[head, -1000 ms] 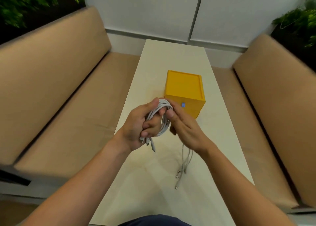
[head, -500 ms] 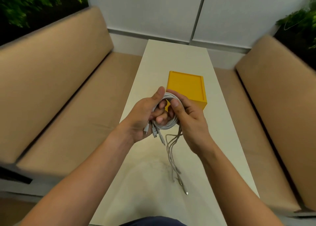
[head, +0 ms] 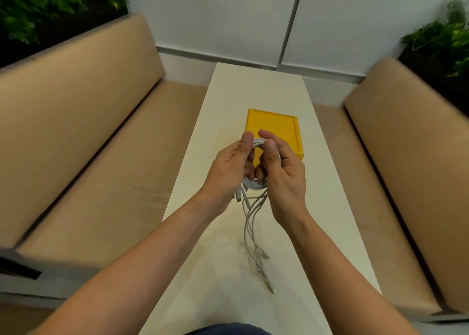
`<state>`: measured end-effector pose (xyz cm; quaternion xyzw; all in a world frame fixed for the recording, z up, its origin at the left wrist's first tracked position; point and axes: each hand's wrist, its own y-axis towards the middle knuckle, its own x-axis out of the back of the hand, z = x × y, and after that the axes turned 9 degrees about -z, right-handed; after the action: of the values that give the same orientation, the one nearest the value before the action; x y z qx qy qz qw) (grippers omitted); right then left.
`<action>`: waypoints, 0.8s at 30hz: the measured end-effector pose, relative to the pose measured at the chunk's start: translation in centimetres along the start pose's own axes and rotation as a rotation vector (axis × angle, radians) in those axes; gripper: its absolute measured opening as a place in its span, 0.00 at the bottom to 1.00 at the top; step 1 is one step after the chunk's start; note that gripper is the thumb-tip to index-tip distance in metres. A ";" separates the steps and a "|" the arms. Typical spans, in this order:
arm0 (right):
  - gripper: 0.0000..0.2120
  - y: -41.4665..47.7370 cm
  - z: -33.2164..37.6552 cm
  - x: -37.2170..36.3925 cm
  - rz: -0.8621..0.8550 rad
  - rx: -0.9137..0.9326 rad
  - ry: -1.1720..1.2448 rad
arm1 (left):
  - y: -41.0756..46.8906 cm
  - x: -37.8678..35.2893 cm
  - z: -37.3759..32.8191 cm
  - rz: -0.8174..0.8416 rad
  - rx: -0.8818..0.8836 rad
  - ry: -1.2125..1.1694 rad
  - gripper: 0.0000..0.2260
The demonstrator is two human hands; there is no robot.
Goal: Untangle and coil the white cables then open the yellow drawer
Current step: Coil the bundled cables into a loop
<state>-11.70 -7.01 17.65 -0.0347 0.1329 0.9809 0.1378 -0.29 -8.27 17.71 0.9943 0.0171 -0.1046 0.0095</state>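
Holding a small coil of white cables [head: 254, 185] in both hands, a person is looking down at a long white table [head: 256, 86]. The left hand [head: 229, 168] is curling its fingers round the coil's left side, thumb on top. The right hand [head: 284, 174] is pinching the right side. Loose cable ends are trailing down onto the table. The yellow drawer [head: 275, 129] is sitting on the table just beyond the hands.

Long white bench [head: 256, 88] down the middle; left sofa [head: 76, 111] and right sofa [head: 411, 146], both tan, flanking it; plants [head: 50, 2] in the far corners; white wall [head: 215, 17] behind.
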 end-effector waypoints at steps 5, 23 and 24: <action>0.15 1.2 0.3 0.8 0.138 0.051 -0.098 | -0.2 0.6 0.3 0.007 -0.085 -0.015 0.19; 0.10 2.8 0.3 0.9 0.338 0.133 -0.315 | 2.2 4.6 -3.2 0.333 0.214 0.252 0.26; 0.10 2.6 0.3 0.7 0.355 0.141 -0.314 | 2.4 4.6 -3.4 0.353 0.208 0.285 0.26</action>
<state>-13.14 -9.19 18.50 0.1515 0.1818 0.9715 -0.0158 4.98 -10.40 20.07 0.9822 -0.1667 0.0388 -0.0775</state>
